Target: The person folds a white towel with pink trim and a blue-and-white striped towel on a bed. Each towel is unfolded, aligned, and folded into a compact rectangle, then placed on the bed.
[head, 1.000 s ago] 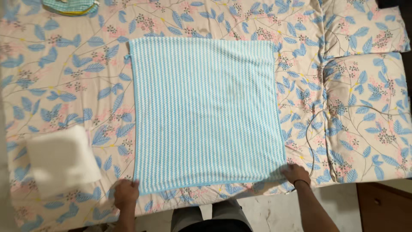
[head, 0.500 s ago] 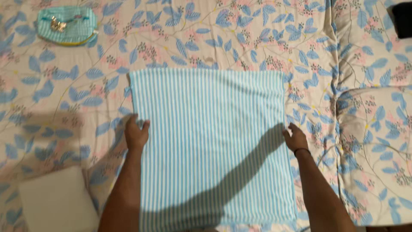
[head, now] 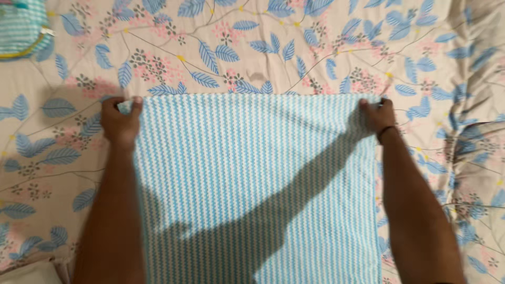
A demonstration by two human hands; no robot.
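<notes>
Striped cloth (head: 252, 179) flat on bedsheet (head: 263, 47), left hand (head: 120, 122), right hand (head: 377, 115) pinching far corners

Beige bedsheet (head: 252, 47) with blue leaf and pink flower print, rumpled at right, arm shadows

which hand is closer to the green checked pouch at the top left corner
Left. The left hand grips the striped towel's far left corner, below-right of the pouch; the right hand holds the opposite corner.
</notes>
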